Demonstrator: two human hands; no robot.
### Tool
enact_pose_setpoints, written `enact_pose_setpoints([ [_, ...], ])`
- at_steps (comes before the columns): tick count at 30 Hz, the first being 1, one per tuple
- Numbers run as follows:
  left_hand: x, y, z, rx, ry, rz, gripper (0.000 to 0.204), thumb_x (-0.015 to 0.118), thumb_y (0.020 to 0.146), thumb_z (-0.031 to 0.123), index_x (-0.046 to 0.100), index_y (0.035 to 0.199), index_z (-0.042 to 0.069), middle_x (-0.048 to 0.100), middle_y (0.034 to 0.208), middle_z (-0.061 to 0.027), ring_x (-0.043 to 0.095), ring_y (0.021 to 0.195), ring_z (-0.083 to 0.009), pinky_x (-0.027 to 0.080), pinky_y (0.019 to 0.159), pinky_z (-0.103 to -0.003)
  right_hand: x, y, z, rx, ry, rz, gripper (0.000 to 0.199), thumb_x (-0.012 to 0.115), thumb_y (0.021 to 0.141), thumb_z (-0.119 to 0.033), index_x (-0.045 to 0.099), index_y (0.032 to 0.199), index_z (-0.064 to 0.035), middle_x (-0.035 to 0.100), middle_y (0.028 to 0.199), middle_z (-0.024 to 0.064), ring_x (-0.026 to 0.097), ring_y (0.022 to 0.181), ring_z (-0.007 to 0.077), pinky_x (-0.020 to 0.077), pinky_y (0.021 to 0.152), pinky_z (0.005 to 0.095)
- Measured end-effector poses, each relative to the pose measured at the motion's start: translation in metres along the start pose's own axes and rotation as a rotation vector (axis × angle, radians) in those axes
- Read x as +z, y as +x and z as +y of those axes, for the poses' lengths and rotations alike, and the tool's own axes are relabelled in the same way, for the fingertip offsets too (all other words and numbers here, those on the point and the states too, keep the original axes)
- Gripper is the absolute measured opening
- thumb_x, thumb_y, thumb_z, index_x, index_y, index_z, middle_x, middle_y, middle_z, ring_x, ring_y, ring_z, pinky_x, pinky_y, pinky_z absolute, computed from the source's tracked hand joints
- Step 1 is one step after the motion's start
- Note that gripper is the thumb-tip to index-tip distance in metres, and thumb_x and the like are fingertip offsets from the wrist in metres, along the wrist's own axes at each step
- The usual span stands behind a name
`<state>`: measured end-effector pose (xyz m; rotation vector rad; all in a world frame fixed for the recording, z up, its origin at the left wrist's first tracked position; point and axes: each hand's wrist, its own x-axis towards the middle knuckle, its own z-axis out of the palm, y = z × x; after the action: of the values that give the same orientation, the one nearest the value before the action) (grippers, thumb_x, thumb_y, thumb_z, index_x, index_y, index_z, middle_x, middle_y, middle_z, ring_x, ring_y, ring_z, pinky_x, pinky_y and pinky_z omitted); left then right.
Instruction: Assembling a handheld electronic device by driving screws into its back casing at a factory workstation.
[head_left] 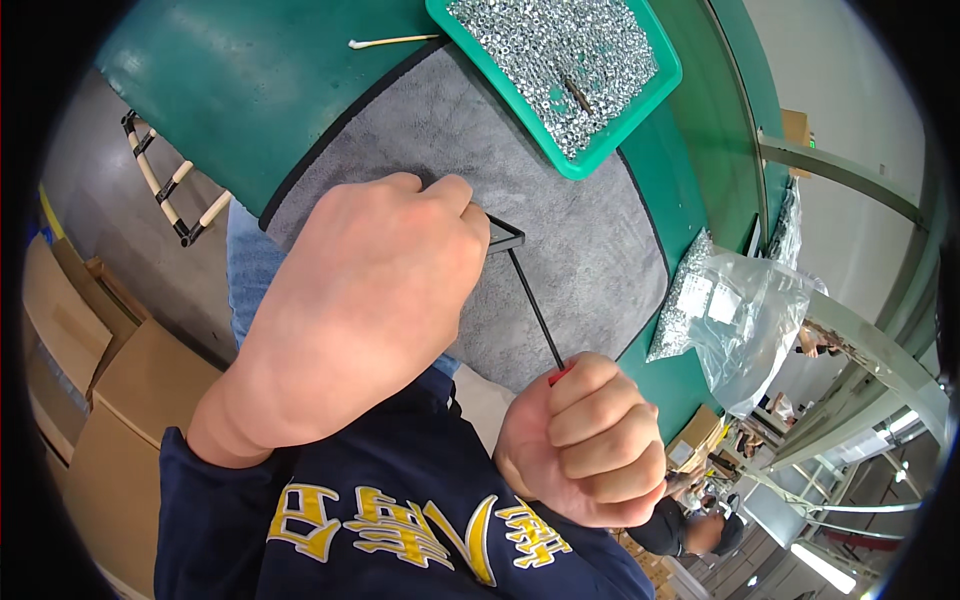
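The left hand (370, 300) fills the middle of the view, knuckles up, its grip closed on a small black bracket (505, 236) that peeks out at its 2 o'clock side. Only a corner of the bracket shows beyond the fingertips; the rest is hidden under the hand.

The right hand (590, 440) sits at 5 o'clock from the left one, curled into a fist, its grip closed around a screwdriver (535, 310). Only a sliver of red handle shows at the top of the fist. The thin dark shaft runs up toward 11 o'clock from the fist, and its tip meets the bracket just beside the left fingertips.

Both hands work over a grey mat (590, 240) with a dark edge, which lies on a green worktop (250, 70). At 12 o'clock from the bracket, a green tray (640, 105) rests partly on the mat and holds a heap of small silver nuts (550, 50); a dark slim thing lies among them, too small to tell. At 10 o'clock on the worktop lies a cotton swab (390, 41). At 3 o'clock, a clear plastic bag (740, 320) of small silver parts sits on the worktop's edge.

Dark blue sleeves with yellow print cover the forearms at 6 o'clock. Cardboard boxes (110, 400) stand on the floor at 8 o'clock.
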<state>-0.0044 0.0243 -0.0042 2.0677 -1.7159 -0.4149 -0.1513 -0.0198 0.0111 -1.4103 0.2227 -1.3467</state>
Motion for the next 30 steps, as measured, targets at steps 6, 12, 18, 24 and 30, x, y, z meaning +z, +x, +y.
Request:
enact_pose_setpoints([
  [6,0.0,-0.001,0.005,-0.031,0.018,-0.01,0.011,0.062,0.076,0.003,0.062,0.087,0.005,0.057,0.083,-0.0057,0.056,0.068,-0.0241,0.047,0.06,-0.036,0.012,0.001,0.003,-0.064,-0.009,-0.231,0.046,0.038,0.095,-0.024,0.041,0.049,-0.019,0.038,0.041,-0.0052,0.026,0.031,0.0103,0.0256,0.039,0.0249],
  [12,0.002,-0.003,0.003,-0.008,-0.062,0.019,0.007,0.061,0.075,0.002,0.059,0.081,0.004,0.057,0.082,-0.009,0.055,0.066,-0.0246,0.047,0.056,-0.036,0.021,0.004,0.004,-0.073,-0.09,-0.46,0.047,0.04,0.095,-0.024,0.048,0.05,-0.0146,0.04,0.044,-0.0026,0.03,0.033,0.0133,0.0283,0.04,0.0267],
  [18,0.002,-0.004,0.001,0.052,-0.122,0.127,0.004,0.062,0.072,-0.001,0.059,0.069,0.001,0.056,0.077,-0.0136,0.052,0.061,-0.0224,0.046,0.05,-0.036,0.033,0.018,-0.001,0.043,-0.166,-0.603,0.042,0.042,0.092,-0.021,0.049,0.052,-0.0124,0.041,0.05,-0.0002,0.031,0.038,0.0155,0.0275,0.042,0.0291],
  [24,0.001,-0.007,0.003,-0.004,-0.107,0.042,0.006,0.06,0.077,0.003,0.058,0.083,0.003,0.056,0.084,-0.011,0.054,0.07,-0.0256,0.047,0.059,-0.037,0.031,0.061,-0.001,0.327,0.036,-0.413,0.042,0.041,0.094,-0.023,0.047,0.054,-0.0132,0.041,0.05,0.0006,0.029,0.04,0.0156,0.0239,0.042,0.0309],
  [30,0.001,-0.003,0.006,-0.022,-0.049,-0.065,0.015,0.059,0.079,0.005,0.061,0.093,0.003,0.057,0.089,-0.0095,0.056,0.076,-0.0267,0.048,0.064,-0.036,-0.011,0.084,0.011,0.448,0.402,-0.19,0.052,0.028,0.103,-0.036,0.039,0.056,-0.0174,0.04,0.047,-0.0032,0.025,0.036,0.0119,0.0198,0.039,0.0284],
])
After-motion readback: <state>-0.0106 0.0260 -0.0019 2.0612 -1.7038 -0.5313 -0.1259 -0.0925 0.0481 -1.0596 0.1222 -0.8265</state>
